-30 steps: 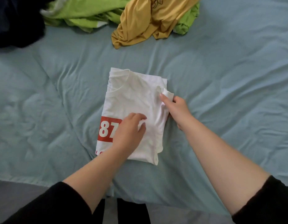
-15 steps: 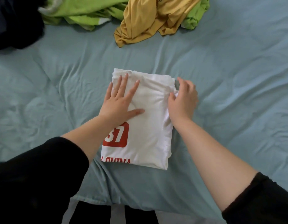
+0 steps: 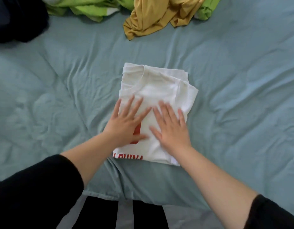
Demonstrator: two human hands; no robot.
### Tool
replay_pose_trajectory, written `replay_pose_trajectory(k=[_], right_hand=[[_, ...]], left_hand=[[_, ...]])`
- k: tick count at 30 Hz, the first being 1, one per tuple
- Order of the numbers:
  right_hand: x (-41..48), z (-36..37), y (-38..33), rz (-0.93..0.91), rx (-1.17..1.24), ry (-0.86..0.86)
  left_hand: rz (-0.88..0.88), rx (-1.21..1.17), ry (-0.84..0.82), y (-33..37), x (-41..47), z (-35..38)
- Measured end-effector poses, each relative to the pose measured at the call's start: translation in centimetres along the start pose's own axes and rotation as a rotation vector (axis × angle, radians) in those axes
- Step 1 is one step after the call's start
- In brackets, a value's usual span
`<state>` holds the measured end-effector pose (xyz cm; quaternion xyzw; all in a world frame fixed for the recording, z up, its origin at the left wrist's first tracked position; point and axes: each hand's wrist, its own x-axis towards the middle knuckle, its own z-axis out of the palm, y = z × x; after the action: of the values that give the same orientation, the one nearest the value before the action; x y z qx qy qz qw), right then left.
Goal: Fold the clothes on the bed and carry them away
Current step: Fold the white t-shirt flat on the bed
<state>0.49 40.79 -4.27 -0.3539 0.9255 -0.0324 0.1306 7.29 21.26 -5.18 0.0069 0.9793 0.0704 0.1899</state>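
A folded white shirt (image 3: 159, 86) lies at the middle of the bed (image 3: 242, 96), its long axis running from 6 to 12 o'clock, collar at the far end and red lettering at the near hem. The left hand (image 3: 126, 123) and right hand (image 3: 171, 128) press flat on its near half, side by side with fingers spread. Neither grip is closed on cloth. The collar sits at 12 o'clock from both palms and the hem at 6 o'clock, just under the wrists, equally near to each. A fold of hem to collar looks the likely next step. Half a second earlier the left hand lay flat up by the collar and the right pinched the shirt's 3 o'clock edge. Green clothes (image 3: 86, 7) and a yellow top (image 3: 152, 19) wait unfolded at 12 o'clock.
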Motion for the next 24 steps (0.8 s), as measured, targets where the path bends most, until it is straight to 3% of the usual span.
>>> replay_pose_trajectory(k=[3, 6, 7, 9, 11, 12, 16, 19, 24], right_hand=[[-5.1, 0.6, 0.3, 0.014, -0.049, -0.124], [-4.5, -0.4, -0.3, 0.098, 0.183, -0.132], [-4.1, -0.9, -0.4, 0.206, 0.342, -0.049], [-3.7, -2.1, 0.2, 0.609, 0.722, 0.175], [-3.1, -2.8, 0.6, 0.949, 0.971, 0.153], [-2.5, -3.0, 0.8, 1.013, 1.014, 0.081], [0.2, -3.4, 0.4, 1.117, 1.304, -0.116], [0.7, -3.8, 0.1, 1.009, 1.478, -0.018], [0.1, -7.1, 3.0, 0.860, 1.285, 0.189]], left_hand=[[0.009, 0.010, -0.156, -0.2, -3.3, 0.9], [-0.115, -0.198, -0.072, 0.7, -2.9, -0.8], [-0.243, -0.345, 0.018, 1.2, -2.6, -1.6], [-0.602, -0.742, 0.153, 1.7, -2.0, -2.7], [-0.856, -1.033, 0.142, 1.5, -1.1, -3.3], [-0.894, -1.078, 0.106, 1.5, -0.6, -3.7], [-0.841, -1.157, 0.074, 1.9, 1.1, -4.5], [-0.738, -1.327, 0.126, 3.4, 1.7, -6.1], [-0.536, -1.409, 0.186, 6.2, 3.0, -10.6]])
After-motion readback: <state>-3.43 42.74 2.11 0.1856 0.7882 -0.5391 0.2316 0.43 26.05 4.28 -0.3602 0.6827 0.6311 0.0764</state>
